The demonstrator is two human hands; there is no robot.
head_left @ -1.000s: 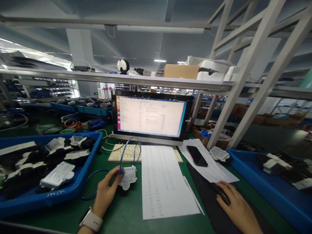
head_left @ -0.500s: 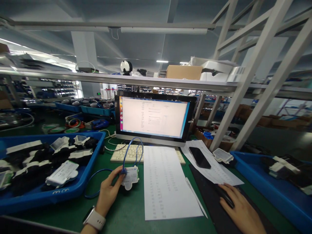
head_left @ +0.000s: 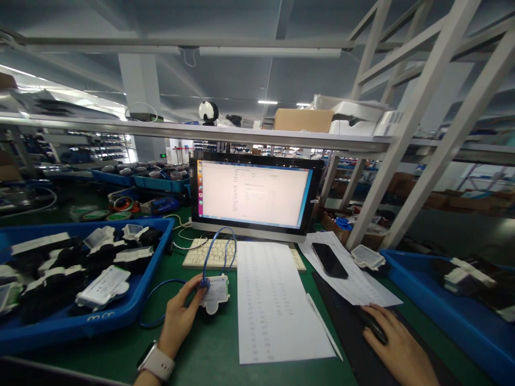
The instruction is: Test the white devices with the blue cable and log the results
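My left hand (head_left: 183, 313) pinches a blue cable's connector (head_left: 204, 282) at the upper left corner of a small white module (head_left: 216, 296). The blue cable (head_left: 219, 231) loops up from there and also trails left across the green table. My right hand (head_left: 396, 343) lies over a black computer mouse (head_left: 374, 326) on a dark mouse pad (head_left: 336, 313). Ahead stands a monitor (head_left: 251, 193) with a mostly white page on its screen; the text is too blurred to read. Below it a cream keyboard (head_left: 207, 253) is partly covered by a printed sheet (head_left: 277, 305).
A blue bin (head_left: 155, 273) at left holds several black-and-white devices. Another blue bin (head_left: 446, 316) stands at right. A white pen (head_left: 325, 328) lies by the sheet; a phone (head_left: 330, 260) rests on other papers. A shelf (head_left: 249, 132) with metal posts spans above.
The page on the monitor has changed, with fewer lines of text in its middle and right parts. Both hands stay where they were.
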